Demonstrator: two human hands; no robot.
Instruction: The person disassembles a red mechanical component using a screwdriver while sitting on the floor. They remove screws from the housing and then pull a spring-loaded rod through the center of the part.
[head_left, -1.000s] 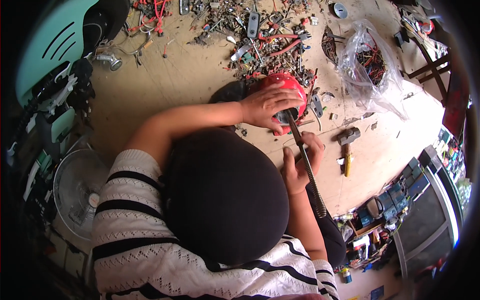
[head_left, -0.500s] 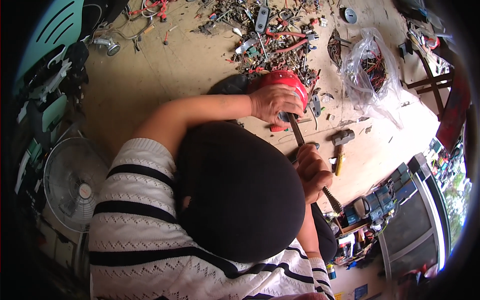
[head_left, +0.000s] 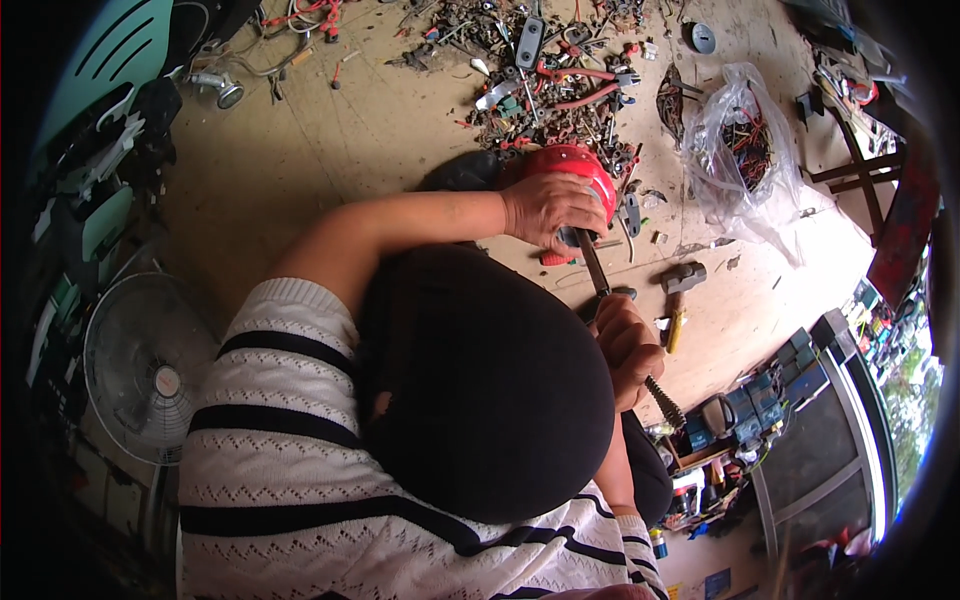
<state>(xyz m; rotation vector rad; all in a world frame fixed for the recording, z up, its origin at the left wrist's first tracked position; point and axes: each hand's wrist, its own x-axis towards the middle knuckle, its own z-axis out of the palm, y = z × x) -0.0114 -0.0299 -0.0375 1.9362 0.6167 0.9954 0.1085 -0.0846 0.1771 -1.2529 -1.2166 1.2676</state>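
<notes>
My left hand (head_left: 555, 212) is closed around a red rounded part (head_left: 572, 160) with a dark opening on the side toward me. My right hand (head_left: 628, 345) grips a steel bar (head_left: 594, 266) in its fist. The bar's flat end reaches to the opening beside my left fingers; how deep it goes is hidden. Its ribbed end sticks out behind my right hand. A hammer (head_left: 679, 300) with a yellow handle lies to the right of the bar. Just below my left hand a small red piece (head_left: 557, 258) shows. A black rounded shape hides the middle of the view.
Loose screws and small scrap (head_left: 550, 125) are heaped beyond the red part, with red-handled pliers (head_left: 590, 88) among them. A clear plastic bag of wires (head_left: 745, 150) lies at the right. A fan (head_left: 150, 375) stands at the left. Red cables (head_left: 305, 18) lie at the far left.
The whole view has shifted very slightly. Both hands keep their hold, and the steel bar stays at the red part with hardly any visible movement.
</notes>
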